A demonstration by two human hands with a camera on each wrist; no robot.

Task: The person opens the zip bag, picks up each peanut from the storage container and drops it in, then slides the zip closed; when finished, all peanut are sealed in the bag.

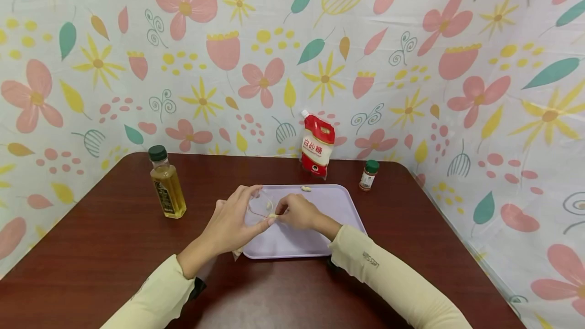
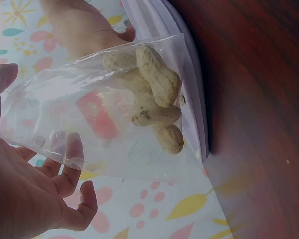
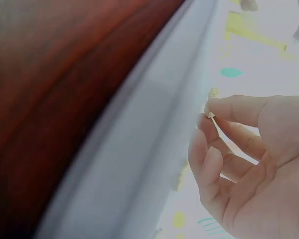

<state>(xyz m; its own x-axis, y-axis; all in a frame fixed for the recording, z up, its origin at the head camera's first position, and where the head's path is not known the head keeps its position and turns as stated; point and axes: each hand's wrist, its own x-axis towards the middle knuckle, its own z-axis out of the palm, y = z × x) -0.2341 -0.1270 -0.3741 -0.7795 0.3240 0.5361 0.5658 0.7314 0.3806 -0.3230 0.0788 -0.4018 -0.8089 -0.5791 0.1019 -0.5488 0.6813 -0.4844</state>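
In the left wrist view a clear plastic bag (image 2: 55, 112) holds several unshelled peanuts (image 2: 159, 79) bunched at its far end. My left hand (image 1: 233, 222) holds this bag near its mouth, thumb on one side and fingers behind the film. The thumb and fingertips of my right hand (image 1: 299, 212) pinch a peanut (image 3: 211, 103), just beside the left thumb tip and over the lilac tray (image 1: 301, 248). Another peanut (image 1: 305, 188) lies near the tray's far edge. The left hand hides most of the bag in the head view.
An oil bottle (image 1: 168, 189) with a dark green cap stands left of the tray on the brown table (image 1: 91, 227). Behind the tray is a red and white sugar pouch (image 1: 316, 149), and a small green-capped jar (image 1: 368, 176) stands to its right. Flowered cloth (image 1: 265, 29) hangs behind.
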